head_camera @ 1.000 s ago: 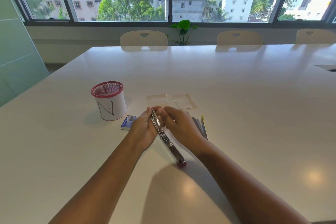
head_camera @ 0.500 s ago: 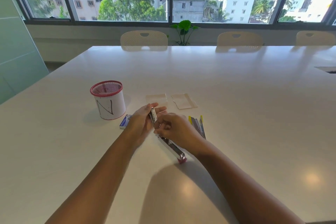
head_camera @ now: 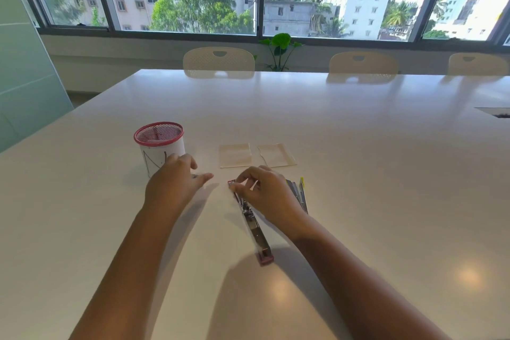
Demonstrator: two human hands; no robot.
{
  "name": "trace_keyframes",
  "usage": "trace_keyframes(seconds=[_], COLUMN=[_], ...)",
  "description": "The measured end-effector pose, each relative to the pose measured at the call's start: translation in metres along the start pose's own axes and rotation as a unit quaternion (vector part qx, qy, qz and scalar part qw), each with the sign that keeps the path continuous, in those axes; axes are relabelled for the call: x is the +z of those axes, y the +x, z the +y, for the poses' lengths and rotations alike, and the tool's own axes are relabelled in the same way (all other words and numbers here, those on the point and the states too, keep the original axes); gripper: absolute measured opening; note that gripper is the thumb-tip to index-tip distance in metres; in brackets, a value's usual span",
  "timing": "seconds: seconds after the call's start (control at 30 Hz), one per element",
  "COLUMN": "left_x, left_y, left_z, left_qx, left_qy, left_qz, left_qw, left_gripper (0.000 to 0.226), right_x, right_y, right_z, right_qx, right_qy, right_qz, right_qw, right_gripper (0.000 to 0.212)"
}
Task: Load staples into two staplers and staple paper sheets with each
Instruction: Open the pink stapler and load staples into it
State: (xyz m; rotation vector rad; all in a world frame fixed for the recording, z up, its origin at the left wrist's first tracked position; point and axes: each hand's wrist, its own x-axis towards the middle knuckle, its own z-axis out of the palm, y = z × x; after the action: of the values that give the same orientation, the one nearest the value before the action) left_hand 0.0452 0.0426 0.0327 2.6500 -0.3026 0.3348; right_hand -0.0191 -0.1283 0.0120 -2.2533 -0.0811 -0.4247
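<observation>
A pink and chrome stapler (head_camera: 255, 229) lies opened out flat on the white table (head_camera: 358, 174), its pink end nearest me. My right hand (head_camera: 267, 196) pinches its far tip with curled fingers. My left hand (head_camera: 176, 182) hovers to the left with fingers extended, in front of the cup, and holds nothing. It covers the spot where the blue staple box lay. A second stapler with yellow trim (head_camera: 302, 194) pokes out from behind my right hand. Two small paper sheets (head_camera: 234, 155) (head_camera: 277, 155) lie side by side just beyond my hands.
A white mesh cup with a red rim (head_camera: 160, 143) stands left of the papers, right behind my left hand. Chairs (head_camera: 219, 59) line the table's far edge. A cable slot (head_camera: 494, 112) sits at the far right.
My left hand released the stapler and moved left toward the cup, covering the blue box. The stapler now lies flat, and my right hand holds its far tip.
</observation>
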Motion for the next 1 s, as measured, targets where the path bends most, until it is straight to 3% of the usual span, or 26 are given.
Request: trace_keyframes(seconds=[0.13,0.2,0.3,0.4,0.53,0.77,0.9,1.0], left_x=[0.004,0.007,0.012,0.017,0.02,0.033,0.037,0.037], left_y=[-0.005,-0.007,-0.007,-0.003,-0.003,0.004,0.003,0.002], left_z=[0.0,0.003,0.003,-0.001,0.003,0.0,-0.003,-0.004], left_qx=[-0.053,-0.083,-0.099,-0.133,-0.159,0.008,0.032,0.042], left_qy=[0.123,0.157,0.159,0.088,0.059,0.067,0.114,0.065], left_qz=[-0.115,-0.138,-0.107,-0.082,-0.048,0.01,0.036,0.013], left_qw=[0.984,0.974,0.976,0.984,0.984,0.998,0.992,0.997], left_gripper=[0.071,0.078,0.065,0.054,0.074,0.062,0.042,0.031], right_x=[-0.004,-0.004,-0.001,-0.001,-0.001,-0.006,-0.007,-0.008], right_y=[0.002,0.003,0.004,0.004,0.004,0.004,0.003,0.003], right_z=[0.0,0.001,0.002,0.003,0.002,0.0,0.0,0.0], right_qx=[0.025,0.022,0.017,0.009,0.015,0.013,0.02,0.02], right_qy=[0.007,-0.007,-0.017,-0.026,-0.007,0.001,0.004,-0.001], right_qz=[0.036,0.034,0.028,0.022,0.023,0.033,0.036,0.041], right_qw=[0.999,0.999,0.999,0.999,1.0,0.999,0.999,0.999], right_gripper=[0.025,0.026,0.022,0.021,0.02,0.02,0.019,0.019])
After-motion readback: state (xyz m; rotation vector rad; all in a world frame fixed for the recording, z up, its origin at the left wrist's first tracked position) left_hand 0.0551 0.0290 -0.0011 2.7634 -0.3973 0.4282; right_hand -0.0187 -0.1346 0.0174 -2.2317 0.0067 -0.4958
